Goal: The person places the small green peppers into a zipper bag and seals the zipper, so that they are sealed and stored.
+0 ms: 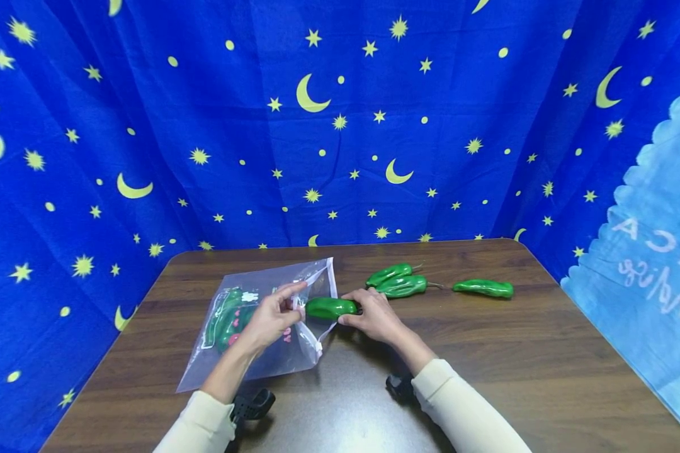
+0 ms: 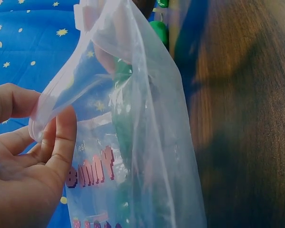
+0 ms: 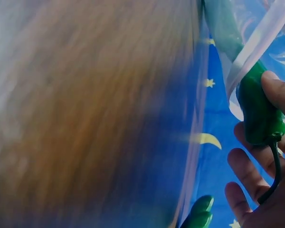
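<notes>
A clear zip bag [image 1: 272,362] with pink lettering lies on the table, its mouth facing right. My left hand [image 1: 271,316] pinches the upper layer at the bag's mouth, thumb and fingers on the rim [image 2: 37,124]. Between the thumb and fingers of my right hand [image 1: 376,314] is a green pepper [image 1: 330,307], held near its stem end. In the right wrist view that pepper [image 3: 259,107] points tip first through the bag's opening, stem hanging toward the palm. More green peppers [image 1: 224,319] show through the plastic at the bag's left part.
Two green peppers [image 1: 401,287] lie side by side just beyond my right hand. Farther right on the wooden table [image 1: 487,365] is another single pepper [image 1: 483,288]. A blue curtain [image 1: 362,138] with stars and moons hangs behind the table.
</notes>
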A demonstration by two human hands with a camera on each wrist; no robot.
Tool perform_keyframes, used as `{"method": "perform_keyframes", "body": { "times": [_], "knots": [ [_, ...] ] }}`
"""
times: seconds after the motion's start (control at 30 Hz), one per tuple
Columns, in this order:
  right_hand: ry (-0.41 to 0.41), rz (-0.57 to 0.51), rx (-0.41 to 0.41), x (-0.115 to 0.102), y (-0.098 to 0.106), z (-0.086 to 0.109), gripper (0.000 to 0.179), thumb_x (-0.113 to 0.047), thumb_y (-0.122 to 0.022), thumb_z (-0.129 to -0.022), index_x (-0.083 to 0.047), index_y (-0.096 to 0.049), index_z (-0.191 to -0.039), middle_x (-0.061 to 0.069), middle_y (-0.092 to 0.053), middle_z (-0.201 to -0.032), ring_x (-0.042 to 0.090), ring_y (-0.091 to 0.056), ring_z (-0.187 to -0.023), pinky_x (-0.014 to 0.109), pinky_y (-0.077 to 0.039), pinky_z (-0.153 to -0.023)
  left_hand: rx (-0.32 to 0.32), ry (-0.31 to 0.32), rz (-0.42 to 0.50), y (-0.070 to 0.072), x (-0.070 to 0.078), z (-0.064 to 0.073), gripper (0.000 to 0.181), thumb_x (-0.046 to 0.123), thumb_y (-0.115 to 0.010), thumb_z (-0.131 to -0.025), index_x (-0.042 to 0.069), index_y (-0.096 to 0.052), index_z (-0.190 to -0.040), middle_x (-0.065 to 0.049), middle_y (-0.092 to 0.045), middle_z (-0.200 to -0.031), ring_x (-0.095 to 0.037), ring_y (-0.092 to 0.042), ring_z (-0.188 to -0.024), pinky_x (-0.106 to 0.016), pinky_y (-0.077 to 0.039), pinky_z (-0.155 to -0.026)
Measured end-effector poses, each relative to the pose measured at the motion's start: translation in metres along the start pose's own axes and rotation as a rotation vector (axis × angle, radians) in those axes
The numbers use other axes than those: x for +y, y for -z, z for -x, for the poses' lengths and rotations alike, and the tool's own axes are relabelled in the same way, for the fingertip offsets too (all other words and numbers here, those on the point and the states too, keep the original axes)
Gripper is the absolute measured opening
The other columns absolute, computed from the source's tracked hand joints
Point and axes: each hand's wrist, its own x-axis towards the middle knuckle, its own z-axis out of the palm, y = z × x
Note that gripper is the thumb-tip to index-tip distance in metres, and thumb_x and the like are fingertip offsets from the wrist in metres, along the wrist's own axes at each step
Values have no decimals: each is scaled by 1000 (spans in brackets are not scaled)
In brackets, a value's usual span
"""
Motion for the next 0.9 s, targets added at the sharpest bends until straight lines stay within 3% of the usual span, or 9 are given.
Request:
{"method": "perform_keyframes", "body": {
  "times": [0.3,0.73,0.9],
  "knots": [
    [31,34,10,-6,-5,-6,41,-33,-75,-76,-13,-67,-111,4,-69,-103,21,-55,-94,35,-38,-80,-6,4,7,-1,0,0,63,-8,-57,-77,3,-45,-138,-20,-46,-124,-7,-44,-68,-16,-41,-48],
    [45,95,20,-17,-15,-13,43,-37,-74,-75,-14,-67,-111,3,-69,-102,17,-51,-85,28,-34,-71,-9,-7,-11,-1,-1,0,61,-6,-58,-78,3,-47,-137,-19,-47,-108,-7,-44,-67,-17,-41,-48],
    [64,104,15,-17,-16,-14,45,-38,-74,-75,-15,-67,-113,1,-69,-105,16,-51,-85,27,-33,-71,-12,-5,2,0,-1,0,61,-6,-58,-78,4,-47,-137,-20,-48,-116,-7,-45,-67,-17,-42,-48]
  ]
}}
